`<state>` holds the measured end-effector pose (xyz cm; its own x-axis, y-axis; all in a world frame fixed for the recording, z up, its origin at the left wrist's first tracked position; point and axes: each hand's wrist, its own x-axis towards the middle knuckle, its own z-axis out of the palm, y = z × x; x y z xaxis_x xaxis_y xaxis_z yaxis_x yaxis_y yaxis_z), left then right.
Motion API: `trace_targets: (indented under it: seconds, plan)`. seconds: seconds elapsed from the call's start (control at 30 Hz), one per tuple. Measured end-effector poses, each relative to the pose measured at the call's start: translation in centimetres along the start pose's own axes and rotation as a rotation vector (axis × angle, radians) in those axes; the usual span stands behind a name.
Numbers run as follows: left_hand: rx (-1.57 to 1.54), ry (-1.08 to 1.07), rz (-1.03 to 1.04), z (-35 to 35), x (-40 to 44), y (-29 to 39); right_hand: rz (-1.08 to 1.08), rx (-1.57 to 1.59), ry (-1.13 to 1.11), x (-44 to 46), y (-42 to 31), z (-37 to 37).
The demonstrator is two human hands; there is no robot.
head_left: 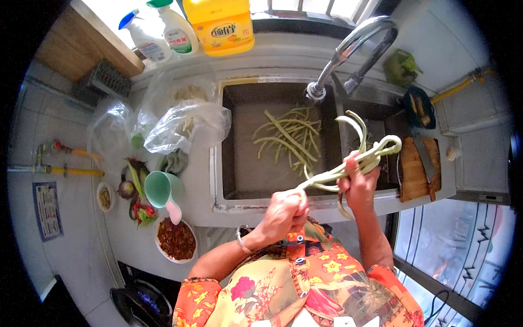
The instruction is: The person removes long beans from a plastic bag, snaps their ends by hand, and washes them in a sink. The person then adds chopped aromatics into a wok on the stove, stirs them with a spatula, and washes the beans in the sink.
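Note:
A bunch of long pale green beans [376, 155] is wrapped in the fingers of my right hand [359, 185], above the front right of the sink. My left hand [283, 215] is closed on the bunch's left end, just in front of the sink's front rim. Some of the beans loop over and stick up past my right hand. More long green beans [289, 133] lie in a loose pile on the floor of the large sink basin [239, 169].
A curved faucet [348, 49] rises behind the sink. On the right lie a cutting board [414, 177] and a knife [425, 158]. Plastic bags [185, 125], a green ladle cup [163, 188] and a bowl of chopped red food [177, 240] stand left. Bottles [223, 27] line the back.

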<state>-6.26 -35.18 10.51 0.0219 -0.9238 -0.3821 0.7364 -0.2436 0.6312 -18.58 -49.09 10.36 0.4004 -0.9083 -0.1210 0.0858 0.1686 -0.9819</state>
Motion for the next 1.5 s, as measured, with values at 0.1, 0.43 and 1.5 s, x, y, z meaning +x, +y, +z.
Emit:
trace_targets:
  seconds: [0.1,0.43,1.5]
  plan:
    - [-0.031,-0.009,0.323,-0.2,-1.7,1.4,0.159,0.337,-0.059,1.5,1.0,-3.6]
    - [-0.206,0.028,0.058,-4.5,3.1,4.1,0.299,0.322,-0.497,1.0,-1.0,-5.1]
    - [-0.013,0.073,-0.059,-5.4,3.1,4.8,0.559,0.307,-0.681,3.6,-5.4,-2.5]
